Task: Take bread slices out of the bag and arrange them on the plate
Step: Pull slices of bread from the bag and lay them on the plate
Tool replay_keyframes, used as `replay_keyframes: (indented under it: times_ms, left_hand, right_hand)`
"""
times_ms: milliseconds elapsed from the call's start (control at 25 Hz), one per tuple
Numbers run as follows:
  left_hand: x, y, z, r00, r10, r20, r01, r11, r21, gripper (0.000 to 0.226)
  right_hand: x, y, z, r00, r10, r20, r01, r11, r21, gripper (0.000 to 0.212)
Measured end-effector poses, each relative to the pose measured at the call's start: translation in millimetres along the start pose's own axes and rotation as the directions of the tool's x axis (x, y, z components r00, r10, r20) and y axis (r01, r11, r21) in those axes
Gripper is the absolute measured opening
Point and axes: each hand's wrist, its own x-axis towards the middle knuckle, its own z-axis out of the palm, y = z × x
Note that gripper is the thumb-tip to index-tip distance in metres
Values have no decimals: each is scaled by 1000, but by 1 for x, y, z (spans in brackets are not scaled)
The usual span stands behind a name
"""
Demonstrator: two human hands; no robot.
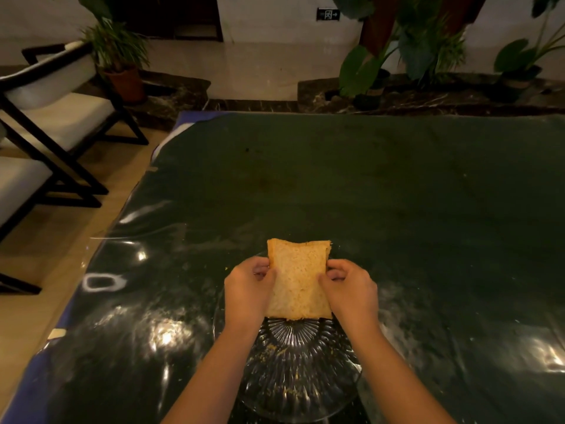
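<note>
A golden-brown bread slice (298,280) is held up between both hands over the far part of a clear ribbed glass plate (293,374). My left hand (249,290) pinches the slice's left edge and my right hand (350,292) pinches its right edge. A second slice seems to sit just behind the front one, showing at the top edge. Crumbs lie scattered on the plate. No bread bag is in view.
The plate sits near the front of a table under a dark green cloth with a shiny clear cover (397,194). Dark-framed chairs with white cushions (52,117) stand to the left. Potted plants (122,56) line the back wall.
</note>
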Motion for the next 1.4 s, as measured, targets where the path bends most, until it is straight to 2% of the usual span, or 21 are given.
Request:
replay_keyframes:
  times_ms: [240,480,560,640,760,1000,1160,1280,1400]
  left_hand:
    - [-13,-6,-15,997,-11,81,15,999,-41,16]
    - [-23,-23,-12,992,-40,118,38,999,21,13]
    - [-22,-25,-12,995,1,97,-5,999,39,21]
    - [-19,-26,-12,991,21,134,-26,999,38,29]
    - [-17,-25,-9,980,13,197,-18,999,28,26]
    - [-10,-27,-7,991,-18,135,21,999,-24,27]
    - [-4,-26,-11,986,-24,167,23,1000,7,27]
    - [-2,-22,-16,984,-30,177,23,999,40,35]
    - [-3,-10,-26,984,-38,172,38,999,2,44]
  right_hand:
    - [-19,9,-11,999,51,-17,-48,988,148,20]
    - [-24,30,-7,995,88,37,-89,995,45,16]
    - [-25,32,-5,998,47,40,-47,999,7,16]
    - [-23,31,-4,999,-18,27,18,1000,-8,23]
    - [-18,29,-1,998,-41,45,39,998,38,25]
    - [-14,23,13,998,-37,48,32,994,108,26]
    - [-6,25,11,996,-37,84,26,992,123,28]
    - [-4,27,3,991,-12,130,-4,993,119,31]
    - [-7,19,-12,992,15,126,-34,989,144,33]
